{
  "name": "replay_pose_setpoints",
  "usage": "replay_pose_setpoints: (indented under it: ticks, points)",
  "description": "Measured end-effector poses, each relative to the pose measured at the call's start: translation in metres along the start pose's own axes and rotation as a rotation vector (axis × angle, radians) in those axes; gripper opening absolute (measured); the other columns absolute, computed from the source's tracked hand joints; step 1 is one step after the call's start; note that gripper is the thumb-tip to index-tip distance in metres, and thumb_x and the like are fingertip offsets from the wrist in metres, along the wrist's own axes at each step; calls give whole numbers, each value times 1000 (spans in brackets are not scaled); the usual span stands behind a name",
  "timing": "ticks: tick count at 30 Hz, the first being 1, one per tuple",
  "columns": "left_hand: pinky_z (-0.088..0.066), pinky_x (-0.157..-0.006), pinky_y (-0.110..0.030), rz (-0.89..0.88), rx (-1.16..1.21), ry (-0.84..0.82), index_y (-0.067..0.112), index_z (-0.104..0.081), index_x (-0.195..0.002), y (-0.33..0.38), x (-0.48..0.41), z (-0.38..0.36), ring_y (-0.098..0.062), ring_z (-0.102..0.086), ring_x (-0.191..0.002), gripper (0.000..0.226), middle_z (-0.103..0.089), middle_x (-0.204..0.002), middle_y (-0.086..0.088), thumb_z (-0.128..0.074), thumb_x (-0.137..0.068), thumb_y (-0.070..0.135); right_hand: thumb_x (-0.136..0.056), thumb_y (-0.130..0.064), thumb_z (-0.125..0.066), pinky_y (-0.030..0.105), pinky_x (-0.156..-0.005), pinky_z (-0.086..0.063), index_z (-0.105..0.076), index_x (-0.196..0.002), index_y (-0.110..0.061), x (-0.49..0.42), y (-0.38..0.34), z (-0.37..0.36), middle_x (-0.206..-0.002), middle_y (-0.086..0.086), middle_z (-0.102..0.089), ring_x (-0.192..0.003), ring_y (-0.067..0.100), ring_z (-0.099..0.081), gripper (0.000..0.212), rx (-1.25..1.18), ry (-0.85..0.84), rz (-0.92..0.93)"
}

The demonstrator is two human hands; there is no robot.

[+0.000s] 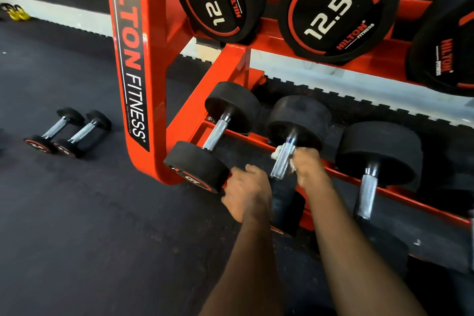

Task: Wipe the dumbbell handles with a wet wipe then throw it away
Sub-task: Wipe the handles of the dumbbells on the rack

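Note:
Three black dumbbells lie on the bottom shelf of the orange rack (143,110). The middle dumbbell's chrome handle (282,159) has a white wet wipe (278,152) wrapped around it. My right hand (309,167) grips the wipe against that handle from the right side. My left hand (247,191) rests curled at the near end of the left dumbbell (197,165), by the rack's front rail; what it holds is hidden. The left dumbbell's handle (216,133) and the right dumbbell's handle (366,195) are bare.
Large 12.5 dumbbells (331,15) sit on the shelf above. Two small dumbbells (68,132) lie on the dark rubber floor to the left. Yellow items (18,11) sit by the far wall.

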State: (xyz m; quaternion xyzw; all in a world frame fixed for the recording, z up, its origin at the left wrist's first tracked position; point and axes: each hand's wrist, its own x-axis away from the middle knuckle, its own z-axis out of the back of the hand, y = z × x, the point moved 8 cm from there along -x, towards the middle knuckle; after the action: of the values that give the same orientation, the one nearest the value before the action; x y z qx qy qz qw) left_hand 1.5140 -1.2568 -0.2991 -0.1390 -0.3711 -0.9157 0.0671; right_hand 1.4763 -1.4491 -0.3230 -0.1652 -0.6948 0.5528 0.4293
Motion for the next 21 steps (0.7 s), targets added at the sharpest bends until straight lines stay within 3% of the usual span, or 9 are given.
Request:
replay_pose_setpoints:
  ticks: [2,4,7,8,10,12,14,17,21]
  points:
    - [-42,-104,-50,-1,-2,1,12,-61,-125,-1,-1,-1,-36,-60,-115,52,-66,-124,-14,-31,-99,45,-88,2,-47,17,-40,-44,-71,-78,4,8,15,-1,-58,7,-70,-49,14,-65,27,149,-72,-41]
    - [-42,-103,-50,-9,0,-8,12,-61,-126,0,-1,-3,-35,-61,-115,53,-67,-124,-14,-31,-99,47,-87,3,-51,15,-40,-40,-68,-66,-6,12,27,7,-51,1,-65,-41,9,-59,29,280,-56,-62]
    - [-43,-101,-49,-40,-6,-8,11,-60,-126,2,-2,-3,-36,-61,-115,55,-67,-123,-16,-32,-100,50,-78,1,-61,32,-55,-45,-67,-61,-5,20,26,21,-59,8,-62,-55,20,-57,19,462,40,-16]
    - [-43,-101,-49,-56,-4,-16,10,-59,-126,4,-1,-2,-37,-61,-115,54,-66,-123,-17,-33,-100,49,-78,1,-63,36,-58,-48,-72,-69,-3,28,26,27,-65,10,-65,-59,20,-58,13,438,73,-5]
    - [-45,-99,-49,-101,20,-25,9,-60,-123,6,1,1,-38,-60,-115,49,-66,-122,-18,-35,-101,46,-83,0,-68,27,-54,-49,-76,-85,-1,52,16,42,-70,8,-68,-54,13,-59,8,310,134,53]
    - [-46,-96,-49,-182,61,-6,9,-61,-118,9,6,6,-37,-59,-114,41,-67,-119,-17,-38,-101,39,-87,-5,-70,19,-45,-46,-75,-91,0,77,5,63,-70,7,-71,-45,7,-58,8,176,178,108]
    - [-45,-92,-47,-282,64,54,7,-63,-113,15,14,15,-35,-55,-113,31,-68,-116,-16,-42,-101,27,-88,0,-67,20,-39,-47,-72,-95,0,98,-5,93,-78,11,-72,-43,7,-61,8,99,247,135]
    - [-43,-92,-44,-439,124,189,7,-67,-104,29,38,26,-33,-54,-108,20,-68,-105,-13,-51,-92,12,-87,15,-54,15,-43,-48,-70,-97,-2,120,-17,128,-82,7,-74,-51,3,-64,25,181,285,211]
    - [-49,-90,-42,-604,280,218,13,-69,-99,42,89,19,-27,-57,-110,23,-66,-103,-6,-56,-83,3,-86,21,-44,4,-49,-43,-67,-110,1,155,-32,146,-97,11,-66,-81,18,-60,39,314,264,311]
